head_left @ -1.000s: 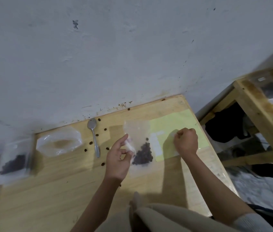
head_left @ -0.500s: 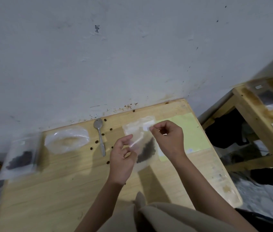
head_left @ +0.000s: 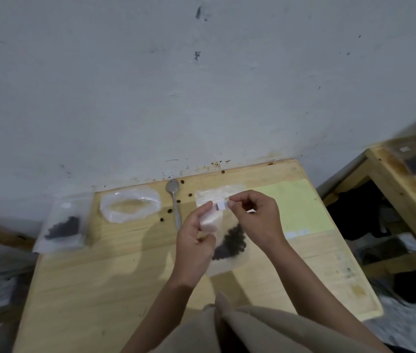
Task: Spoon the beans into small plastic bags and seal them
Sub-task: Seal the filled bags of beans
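A: While both hands are working above the table [head_left: 99, 289], what are they holding?

B: The left hand [head_left: 194, 247] and right hand [head_left: 255, 220] are each pinching the top of a clear bag [head_left: 224, 266], thumb against fingertip, meeting at a small white tab on its upper edge. The bag is hanging between them over the table's middle, with dark beans [head_left: 231, 242] bunching in its lower part.

A: What else is lying on the table?

B: A spoon [head_left: 174, 200] is lying just left of the hands, bowl toward the wall [head_left: 201, 98]. Loose beans are sitting scattered around it. Farther left, an open bag [head_left: 130, 205] is resting, and past the table's left edge a filled bag [head_left: 62, 225] is lying. A green sheet [head_left: 301, 207] is covering the right side.
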{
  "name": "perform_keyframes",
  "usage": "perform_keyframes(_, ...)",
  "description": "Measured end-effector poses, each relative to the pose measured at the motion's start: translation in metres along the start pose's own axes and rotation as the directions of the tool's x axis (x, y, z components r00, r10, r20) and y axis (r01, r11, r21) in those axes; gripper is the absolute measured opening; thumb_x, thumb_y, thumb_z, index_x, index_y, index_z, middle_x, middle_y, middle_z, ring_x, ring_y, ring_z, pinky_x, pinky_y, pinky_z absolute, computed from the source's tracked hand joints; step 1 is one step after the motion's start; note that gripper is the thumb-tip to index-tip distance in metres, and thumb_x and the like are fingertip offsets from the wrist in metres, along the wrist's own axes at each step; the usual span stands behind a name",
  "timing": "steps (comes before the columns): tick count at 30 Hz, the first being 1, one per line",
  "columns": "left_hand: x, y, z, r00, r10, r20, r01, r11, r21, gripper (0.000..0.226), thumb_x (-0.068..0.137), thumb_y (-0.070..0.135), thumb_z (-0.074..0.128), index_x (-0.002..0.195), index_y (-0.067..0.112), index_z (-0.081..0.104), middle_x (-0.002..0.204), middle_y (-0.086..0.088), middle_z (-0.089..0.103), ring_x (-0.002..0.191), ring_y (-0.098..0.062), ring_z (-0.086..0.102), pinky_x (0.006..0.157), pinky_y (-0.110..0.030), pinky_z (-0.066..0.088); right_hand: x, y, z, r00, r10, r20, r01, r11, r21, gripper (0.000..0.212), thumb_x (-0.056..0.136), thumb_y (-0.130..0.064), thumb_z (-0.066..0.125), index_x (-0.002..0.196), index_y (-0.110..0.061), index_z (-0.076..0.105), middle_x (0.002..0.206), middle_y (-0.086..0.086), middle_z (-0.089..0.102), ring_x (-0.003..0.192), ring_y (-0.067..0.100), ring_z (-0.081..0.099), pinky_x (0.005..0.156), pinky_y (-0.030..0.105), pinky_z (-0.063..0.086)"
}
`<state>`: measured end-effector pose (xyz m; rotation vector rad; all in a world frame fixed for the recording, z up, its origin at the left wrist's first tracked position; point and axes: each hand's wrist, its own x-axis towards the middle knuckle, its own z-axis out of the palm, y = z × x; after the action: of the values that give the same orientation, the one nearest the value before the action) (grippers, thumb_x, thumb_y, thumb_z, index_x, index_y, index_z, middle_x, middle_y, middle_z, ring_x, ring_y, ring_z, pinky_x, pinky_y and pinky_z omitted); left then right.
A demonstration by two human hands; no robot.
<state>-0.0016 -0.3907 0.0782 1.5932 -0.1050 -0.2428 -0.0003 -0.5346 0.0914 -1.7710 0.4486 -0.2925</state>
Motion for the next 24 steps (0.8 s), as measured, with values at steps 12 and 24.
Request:
perform_keyframes(12, -0.005, 0.011, 0.004, 0.987, -0.004, -0.161, -0.005, 0.999, -0.054, 0.025, 0.082, 0.008, 0.070, 0.100, 0.024, 0.066, 0.104, 0.010, 0.070, 0.108, -0.006, 0.061, 0.093, -0.027, 0.048, -0.016, -0.009, 0.008, 0.999, -0.028, -0.017, 0.027, 0.999, -0.047, 0.009, 0.079, -0.013, 0.072, 0.072, -0.018, 0.067, 0.065, -0.008, 0.064, 0.058, 0.003, 0.054, 0.056, 0.012, 0.042)
perform_keyframes(24, -0.003, 0.015, 0.003, 0.956, -0.043, -0.291, 0.008, 0.993, -0.121, 0.016, 0.081, -0.002, 0.068, 0.084, 0.014, 0.068, 0.086, -0.007, 0.072, 0.085, -0.014, 0.069, 0.075, -0.017, 0.052, -0.028, 0.006, 0.010, 0.990, -0.128, -0.059, 0.117, 0.981, -0.158, 0.014, 0.075, -0.020, 0.076, 0.077, -0.025, 0.063, 0.094, -0.011, 0.054, 0.091, -0.004, 0.052, 0.076, 0.002, 0.035)
